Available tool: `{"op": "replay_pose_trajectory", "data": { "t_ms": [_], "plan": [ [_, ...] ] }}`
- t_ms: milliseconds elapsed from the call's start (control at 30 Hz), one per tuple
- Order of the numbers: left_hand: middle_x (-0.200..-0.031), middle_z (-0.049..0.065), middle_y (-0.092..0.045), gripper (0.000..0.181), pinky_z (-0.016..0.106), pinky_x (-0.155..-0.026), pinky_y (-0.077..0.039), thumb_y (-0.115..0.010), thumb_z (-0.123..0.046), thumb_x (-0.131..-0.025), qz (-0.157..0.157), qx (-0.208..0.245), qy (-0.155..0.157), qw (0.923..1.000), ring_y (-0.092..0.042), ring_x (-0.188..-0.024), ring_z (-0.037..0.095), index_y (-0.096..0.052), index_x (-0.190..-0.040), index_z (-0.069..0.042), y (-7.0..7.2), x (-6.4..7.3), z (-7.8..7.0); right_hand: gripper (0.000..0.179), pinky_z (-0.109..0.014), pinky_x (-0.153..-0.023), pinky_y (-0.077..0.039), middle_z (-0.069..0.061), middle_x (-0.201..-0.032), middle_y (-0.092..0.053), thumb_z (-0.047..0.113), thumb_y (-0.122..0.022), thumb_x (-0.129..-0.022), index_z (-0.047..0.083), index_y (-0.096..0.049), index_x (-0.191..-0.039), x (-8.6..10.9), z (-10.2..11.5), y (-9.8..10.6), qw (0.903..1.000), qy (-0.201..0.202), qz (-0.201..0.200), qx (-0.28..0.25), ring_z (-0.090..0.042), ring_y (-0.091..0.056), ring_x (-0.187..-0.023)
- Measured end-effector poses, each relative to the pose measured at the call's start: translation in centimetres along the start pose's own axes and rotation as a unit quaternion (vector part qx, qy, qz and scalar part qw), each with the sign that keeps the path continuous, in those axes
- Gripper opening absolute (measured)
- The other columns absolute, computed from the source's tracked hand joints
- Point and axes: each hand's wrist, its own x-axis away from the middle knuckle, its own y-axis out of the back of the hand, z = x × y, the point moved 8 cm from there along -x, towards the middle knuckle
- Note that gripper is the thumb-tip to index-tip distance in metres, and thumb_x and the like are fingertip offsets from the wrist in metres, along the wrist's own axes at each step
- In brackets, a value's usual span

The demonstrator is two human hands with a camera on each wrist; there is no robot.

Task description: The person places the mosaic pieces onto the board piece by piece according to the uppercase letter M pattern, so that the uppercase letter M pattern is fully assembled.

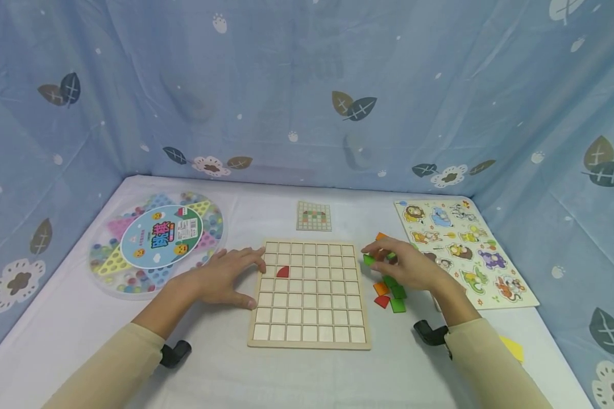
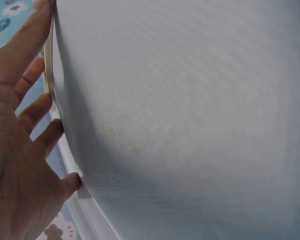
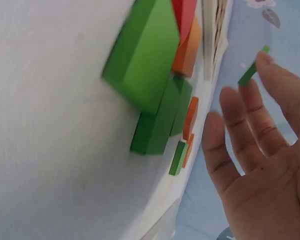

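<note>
A square wooden grid board (image 1: 309, 345) lies on the white-covered table, with a red quarter-round tile (image 1: 283, 272) in one cell at upper left. My left hand (image 1: 217, 278) rests at the board's left edge, fingers spread and thumb lower down the same edge. Just off the right edge, my right hand (image 1: 411, 264) pinches a green tile (image 3: 252, 69) between thumb and fingertip. Under and beside that hand lie loose pieces: green tiles (image 1: 398, 305), an orange tile (image 1: 381, 288) and a red tile (image 1: 382, 301). Part of this pile is hidden by the hand.
Behind the board lies a small pattern card (image 1: 314, 216) with a coloured grid. A round marble game (image 1: 158, 238) sits at left. An animal puzzle board (image 1: 465, 250) stands right of the tiles, and a yellow piece (image 1: 513, 347) shows beside the right sleeve. Blue curtains (image 1: 266, 113) enclose the table.
</note>
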Motion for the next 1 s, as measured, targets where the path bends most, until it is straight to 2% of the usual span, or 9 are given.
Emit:
{"op": "replay_pose_trajectory", "data": {
  "t_ms": [200, 467, 600, 1000],
  "plan": [
    [-0.168, 0.005, -0.03, 0.062, 0.078, -0.115, -0.017, -0.081, -0.061, -0.078, 0.001, 0.0, 0.007, 1.0, -0.03, -0.152, 0.039, -0.052, -0.125, -0.033, -0.1, 0.1, 0.2, 0.034, -0.038, -0.087, -0.056, -0.003, -0.124, -0.066, 0.009, -0.068, -0.099, 0.008, -0.063, -0.133, -0.3, 0.5, 0.0, 0.9987, 0.025, 0.002, -0.045, -0.025, -0.063, -0.107],
    [-0.169, 0.004, -0.028, 0.063, 0.076, -0.116, -0.018, -0.081, -0.061, -0.078, 0.001, -0.002, 0.006, 1.0, -0.028, -0.153, 0.038, -0.051, -0.125, -0.034, -0.3, 0.1, 0.4, 0.033, -0.032, -0.084, -0.059, -0.008, -0.128, -0.064, 0.007, -0.067, -0.099, 0.006, -0.063, -0.132, -0.6, 1.3, -0.3, 0.9947, 0.052, -0.001, -0.089, -0.029, -0.065, -0.105],
    [-0.169, 0.004, -0.029, 0.063, 0.076, -0.117, -0.018, -0.082, -0.061, -0.078, 0.0, 0.0, 0.002, 1.0, -0.031, -0.152, 0.038, -0.051, -0.126, -0.033, -0.2, 0.0, 0.3, 0.033, -0.038, -0.084, -0.06, -0.01, -0.129, -0.063, 0.006, -0.066, -0.099, 0.003, -0.063, -0.132, -0.7, 1.8, -0.6, 0.9921, 0.067, -0.001, -0.106, -0.032, -0.067, -0.104],
    [-0.169, 0.006, -0.029, 0.061, 0.075, -0.117, -0.017, -0.082, -0.06, -0.078, -0.002, -0.003, 0.001, 1.0, -0.033, -0.151, 0.038, -0.052, -0.125, -0.033, -0.1, 0.0, 0.2, 0.033, -0.04, -0.09, -0.058, -0.007, -0.133, -0.064, 0.01, -0.066, -0.1, 0.004, -0.063, -0.133, -1.8, 3.0, -1.8, 0.9915, 0.072, 0.006, -0.108, -0.027, -0.067, -0.108]
  ]
}}
